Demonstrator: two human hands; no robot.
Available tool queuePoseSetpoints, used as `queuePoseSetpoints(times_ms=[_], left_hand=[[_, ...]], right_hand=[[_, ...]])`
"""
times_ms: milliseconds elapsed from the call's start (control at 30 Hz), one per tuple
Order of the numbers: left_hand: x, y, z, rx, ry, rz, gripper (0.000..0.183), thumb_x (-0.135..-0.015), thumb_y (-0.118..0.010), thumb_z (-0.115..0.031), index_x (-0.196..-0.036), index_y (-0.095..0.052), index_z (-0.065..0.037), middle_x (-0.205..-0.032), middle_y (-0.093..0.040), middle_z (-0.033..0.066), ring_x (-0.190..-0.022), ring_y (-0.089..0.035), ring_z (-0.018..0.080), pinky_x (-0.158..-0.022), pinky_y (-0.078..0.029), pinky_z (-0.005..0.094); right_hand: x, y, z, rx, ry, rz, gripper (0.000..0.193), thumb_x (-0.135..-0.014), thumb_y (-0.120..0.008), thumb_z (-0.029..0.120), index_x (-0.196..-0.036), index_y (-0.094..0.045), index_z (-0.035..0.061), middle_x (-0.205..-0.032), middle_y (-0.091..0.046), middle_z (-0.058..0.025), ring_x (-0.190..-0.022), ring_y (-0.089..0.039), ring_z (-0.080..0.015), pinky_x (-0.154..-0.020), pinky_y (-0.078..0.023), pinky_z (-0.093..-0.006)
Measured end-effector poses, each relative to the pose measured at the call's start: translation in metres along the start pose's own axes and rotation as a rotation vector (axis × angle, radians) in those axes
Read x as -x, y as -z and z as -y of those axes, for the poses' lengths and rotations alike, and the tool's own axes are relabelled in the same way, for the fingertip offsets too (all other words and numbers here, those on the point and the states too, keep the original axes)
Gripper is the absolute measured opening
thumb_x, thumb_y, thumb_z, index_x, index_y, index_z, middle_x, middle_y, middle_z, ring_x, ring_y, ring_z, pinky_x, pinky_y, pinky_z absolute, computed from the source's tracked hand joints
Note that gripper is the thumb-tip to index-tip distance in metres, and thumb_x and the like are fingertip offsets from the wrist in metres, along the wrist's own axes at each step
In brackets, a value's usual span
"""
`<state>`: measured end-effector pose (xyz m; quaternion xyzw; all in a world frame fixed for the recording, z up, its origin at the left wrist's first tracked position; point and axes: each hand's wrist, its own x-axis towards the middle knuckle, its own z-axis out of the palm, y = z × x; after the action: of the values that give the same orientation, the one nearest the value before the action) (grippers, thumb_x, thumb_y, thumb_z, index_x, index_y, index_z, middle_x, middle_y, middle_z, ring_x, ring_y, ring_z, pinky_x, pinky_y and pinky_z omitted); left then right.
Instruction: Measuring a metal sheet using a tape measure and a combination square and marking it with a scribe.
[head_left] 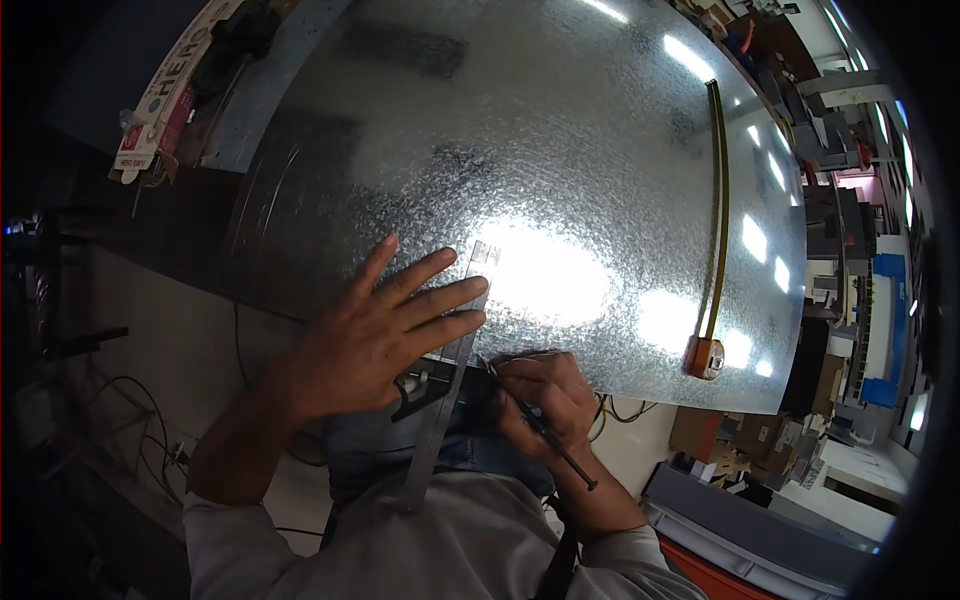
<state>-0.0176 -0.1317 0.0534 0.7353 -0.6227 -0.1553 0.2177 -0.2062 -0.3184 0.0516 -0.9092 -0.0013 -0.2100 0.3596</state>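
Note:
A broad galvanized metal sheet (560, 150) lies in front of me. At its near edge rests a combination square, its long steel blade (431, 447) running from the sheet back toward my body. The square's dark head (424, 388) sits by the sheet's edge. My left hand (385, 325) lies flat with fingers spread, two fingertips on the blade. Right of the blade, my right hand (548, 395) is closed around a slim dark scriber (562, 455). The scriber's front end points to the blade at the sheet's edge; its exact tip is hard to make out.
An orange tape measure (704, 357) lies on the sheet at right, its yellow tape (721, 200) drawn out toward the far edge. A long printed carton (172, 95) is at far left. Cardboard boxes (770, 440) stand beyond the right edge, and cables (150, 420) trail on the floor.

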Motion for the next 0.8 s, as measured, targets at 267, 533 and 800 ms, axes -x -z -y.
queuePoseSetpoints(times_ms=[267, 533, 800], left_hand=[[-0.0007, 0.0012, 0.0004, 0.014, 0.004, 0.011, 0.091, -0.063, -0.086, -0.012, -0.148, -0.055, -0.023, -0.166, -0.038, -0.0017, -0.158, -0.024, 0.0253, -0.13, -0.006, 0.06], [-0.0004, 0.0023, -0.0011, 0.029, 0.015, 0.009, 0.082, -0.071, -0.083, -0.016, -0.148, -0.055, -0.022, -0.165, -0.04, -0.0006, -0.158, -0.024, 0.0268, -0.13, -0.008, 0.0611], [0.0002, 0.0, 0.0001, -0.015, 0.006, 0.01, 0.086, -0.068, -0.084, -0.013, -0.148, -0.055, -0.023, -0.165, -0.039, -0.0006, -0.158, -0.024, 0.0266, -0.13, -0.008, 0.0606]], right_hand=[[0.0002, -0.0015, -0.0006, -0.001, 0.004, -0.01, 0.014, -0.079, -0.075, 0.0, -0.092, -0.07, 0.0033, -0.099, -0.076, -0.0112, -0.085, -0.072, -0.0237, -0.076, -0.051, -0.035], [0.0, -0.0023, -0.0017, 0.016, 0.019, 0.0, 0.015, -0.079, -0.076, 0.001, -0.092, -0.069, 0.0033, -0.099, -0.076, -0.0111, -0.086, -0.072, -0.024, -0.076, -0.051, -0.035], [0.001, -0.0034, 0.0008, 0.018, -0.018, -0.006, 0.013, -0.079, -0.076, 0.0, -0.09, -0.069, 0.0022, -0.098, -0.075, -0.0122, -0.087, -0.072, -0.0254, -0.078, -0.053, -0.035]])
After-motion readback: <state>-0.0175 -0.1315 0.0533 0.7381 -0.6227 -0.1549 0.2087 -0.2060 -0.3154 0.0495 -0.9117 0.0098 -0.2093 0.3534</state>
